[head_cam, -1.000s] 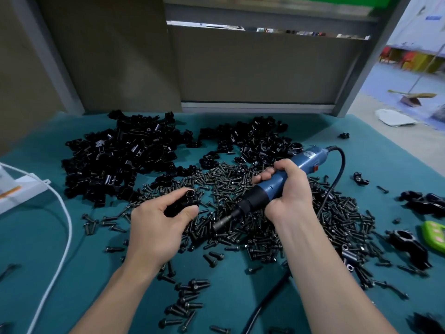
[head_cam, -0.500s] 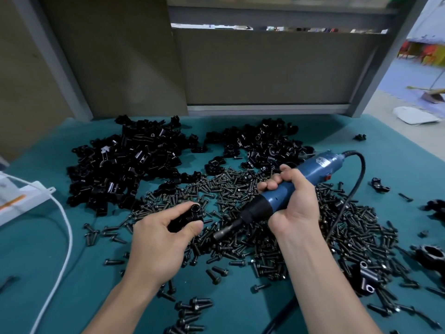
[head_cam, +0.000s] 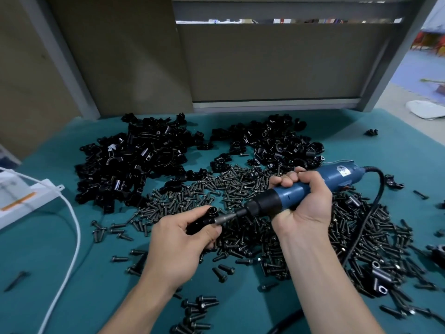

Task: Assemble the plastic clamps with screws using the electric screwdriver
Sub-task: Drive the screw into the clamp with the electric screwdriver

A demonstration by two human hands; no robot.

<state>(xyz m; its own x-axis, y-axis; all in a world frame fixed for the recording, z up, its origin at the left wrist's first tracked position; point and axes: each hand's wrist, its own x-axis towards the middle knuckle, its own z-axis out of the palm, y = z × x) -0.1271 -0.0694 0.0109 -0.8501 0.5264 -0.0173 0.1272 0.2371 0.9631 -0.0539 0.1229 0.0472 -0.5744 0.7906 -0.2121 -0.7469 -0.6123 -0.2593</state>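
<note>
Brought the bit (head_cam: 226, 216) of the electric screwdriver (head_cam: 286, 193) up against the clamp (head_cam: 204, 220) since half a second ago; previously held apart over the screws. Gripping the blue barrel in the right hand (head_cam: 305, 206), fingers wrapped fully round, tool slanted down toward the left hand (head_cam: 178, 239). Pinching the one black clamp in the left hand between thumb and curled fingers, round end showing past the fingertips, just left of the right hand. Edges: grey panel (head_cam: 265, 68) closing the far side behind everything; right edge of the teal mat (head_cam: 101, 273) running diagonally well right of the right hand, floor beyond. Open room: bare mat left of the left hand as far as the white cable (head_cam: 73, 237). Counted: 2 hands, 1 driver, 1 clamp in hand, 2 heaps of clamp parts, with the larger heap (head_cam: 134, 160) beyond the left hand and the smaller heap (head_cam: 277, 143) beyond the right hand; pieces in each too many to count. Screws (head_cam: 240, 189) spread under and around both hands, thickest right of the right wrist, uncountable; 1 small separate cluster (head_cam: 197, 307) between the two forearms. 1 black cord (head_cam: 366, 220) looping from the driver's tail down past the right forearm. 1 white cable and 1 white box (head_cam: 24, 196) well left of the left hand.
</note>
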